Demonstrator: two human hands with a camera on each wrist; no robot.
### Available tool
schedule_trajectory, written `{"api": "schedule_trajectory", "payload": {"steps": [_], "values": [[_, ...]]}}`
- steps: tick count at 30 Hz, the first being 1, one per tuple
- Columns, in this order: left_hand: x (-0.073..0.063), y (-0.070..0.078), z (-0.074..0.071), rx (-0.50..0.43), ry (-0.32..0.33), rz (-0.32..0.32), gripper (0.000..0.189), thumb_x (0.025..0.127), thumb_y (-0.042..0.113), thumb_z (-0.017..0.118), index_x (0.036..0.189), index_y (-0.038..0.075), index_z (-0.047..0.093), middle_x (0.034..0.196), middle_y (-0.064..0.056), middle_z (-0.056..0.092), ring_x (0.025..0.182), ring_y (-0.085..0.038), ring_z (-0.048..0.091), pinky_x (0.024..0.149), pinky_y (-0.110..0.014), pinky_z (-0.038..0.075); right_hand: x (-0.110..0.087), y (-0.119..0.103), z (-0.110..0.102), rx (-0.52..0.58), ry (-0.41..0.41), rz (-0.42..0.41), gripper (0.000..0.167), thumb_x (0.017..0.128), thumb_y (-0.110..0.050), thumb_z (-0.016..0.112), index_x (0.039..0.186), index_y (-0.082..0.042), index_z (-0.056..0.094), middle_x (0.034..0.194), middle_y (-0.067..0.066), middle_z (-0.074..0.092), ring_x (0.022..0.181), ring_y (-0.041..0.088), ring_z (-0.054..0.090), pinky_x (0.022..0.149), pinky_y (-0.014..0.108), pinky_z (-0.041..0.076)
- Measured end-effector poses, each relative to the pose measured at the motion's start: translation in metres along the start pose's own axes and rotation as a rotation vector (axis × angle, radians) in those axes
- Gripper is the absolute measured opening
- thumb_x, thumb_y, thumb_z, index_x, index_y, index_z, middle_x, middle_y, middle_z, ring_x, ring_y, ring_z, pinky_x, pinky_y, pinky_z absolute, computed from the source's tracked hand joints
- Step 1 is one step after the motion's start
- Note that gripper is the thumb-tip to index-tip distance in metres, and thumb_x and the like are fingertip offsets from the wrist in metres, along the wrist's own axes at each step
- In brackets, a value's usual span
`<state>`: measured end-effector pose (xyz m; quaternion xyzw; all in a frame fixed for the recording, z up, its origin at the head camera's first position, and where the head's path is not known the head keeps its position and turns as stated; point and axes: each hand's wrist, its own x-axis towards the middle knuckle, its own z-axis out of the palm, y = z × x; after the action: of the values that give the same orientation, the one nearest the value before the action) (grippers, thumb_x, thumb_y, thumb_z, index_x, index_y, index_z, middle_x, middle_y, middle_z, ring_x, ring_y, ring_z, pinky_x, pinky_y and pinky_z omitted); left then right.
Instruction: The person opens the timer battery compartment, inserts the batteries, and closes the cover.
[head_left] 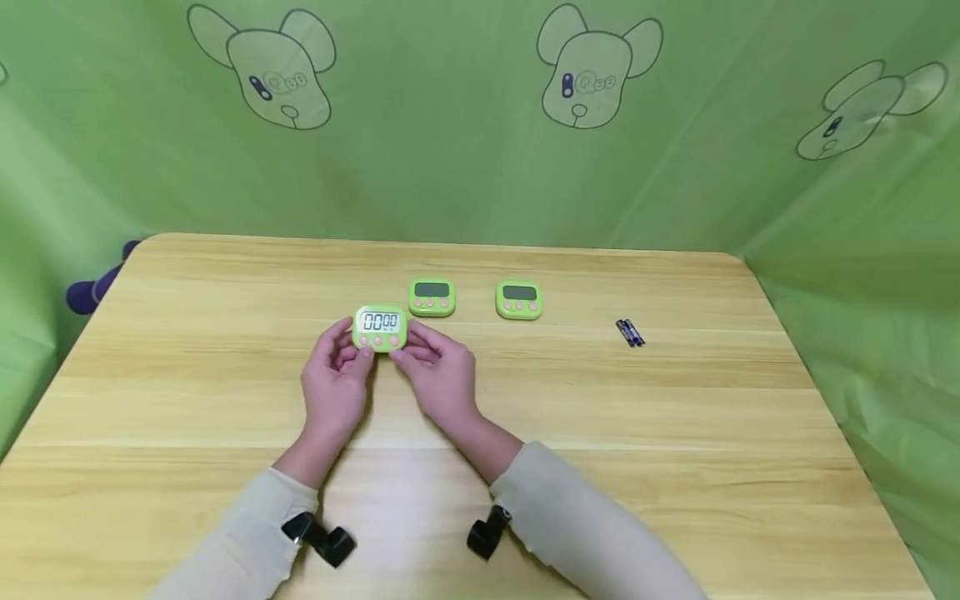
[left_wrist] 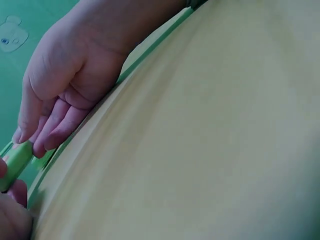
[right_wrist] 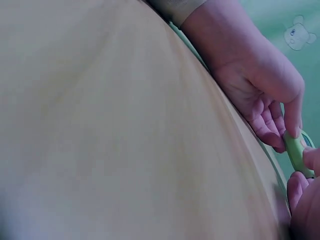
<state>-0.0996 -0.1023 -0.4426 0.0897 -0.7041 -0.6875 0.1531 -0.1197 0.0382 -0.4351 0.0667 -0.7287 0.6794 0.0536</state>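
Note:
A light green digital kitchen timer (head_left: pixel 380 328) with pink buttons is held slightly tilted up over the table, its screen lit with 00:00. My left hand (head_left: pixel 335 383) pinches its left side, the thumb at the lower edge by the buttons. On the other side, my right hand (head_left: pixel 444 375) pinches the right edge between thumb and fingers. Both wrist views catch only the green timer's edge (left_wrist: pixel 19 159) between the two hands. Just behind it lies a second green timer (head_left: pixel 432 297) with a blank screen. Farther right rests a third timer (head_left: pixel 518 300), also blank.
Two small dark batteries (head_left: pixel 630 332) lie side by side on the right part of the wooden table (head_left: pixel 675 467). A green curtain (head_left: pixel 450 167) with printed animal heads hangs behind and beside the table. Something purple (head_left: pixel 93 292) shows past the left rear edge.

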Motion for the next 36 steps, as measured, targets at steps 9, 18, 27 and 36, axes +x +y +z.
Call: {"api": "schedule_trajectory", "payload": {"steps": [9,18,27,36], "values": [[0.029,0.003,-0.020,0.011,0.024,-0.087,0.045,0.095,-0.006,0.060,0.139,-0.005,0.050,0.116,-0.015,0.056,0.081,-0.018,0.062,0.072,-0.027,0.059,0.020,-0.002,0.041,-0.403,0.056,0.024,0.042,0.082,-0.019,0.085,0.123,-0.015,0.072,0.096,-0.007,0.073,0.077,-0.002,0.063,0.066,0.020,0.053],[0.054,0.005,-0.022,0.054,0.032,-0.107,0.048,0.095,-0.005,0.059,0.142,-0.006,0.049,0.117,-0.012,0.046,0.086,-0.013,0.057,0.070,-0.029,0.060,0.036,-0.004,0.054,-0.582,0.046,0.054,0.043,0.088,-0.033,0.079,0.129,-0.025,0.069,0.084,-0.016,0.063,0.072,-0.001,0.057,0.061,0.024,0.046],[0.066,0.000,-0.018,0.310,0.015,-0.080,0.048,0.098,0.005,0.057,0.144,-0.005,0.047,0.115,-0.014,0.050,0.089,-0.016,0.051,0.071,-0.025,0.055,0.047,-0.001,0.059,-0.743,0.007,0.064,0.044,0.093,-0.039,0.072,0.135,-0.026,0.065,0.103,-0.011,0.066,0.072,0.000,0.058,0.056,0.026,0.044],[0.072,-0.001,-0.018,0.430,0.043,-0.094,0.048,0.099,0.006,0.054,0.144,-0.007,0.046,0.113,-0.019,0.052,0.095,-0.023,0.048,0.081,-0.030,0.044,0.052,0.001,0.065,-0.890,-0.029,0.049,0.048,0.093,-0.045,0.069,0.138,-0.029,0.062,0.117,-0.009,0.065,0.087,0.012,0.064,0.059,0.027,0.047]]}}
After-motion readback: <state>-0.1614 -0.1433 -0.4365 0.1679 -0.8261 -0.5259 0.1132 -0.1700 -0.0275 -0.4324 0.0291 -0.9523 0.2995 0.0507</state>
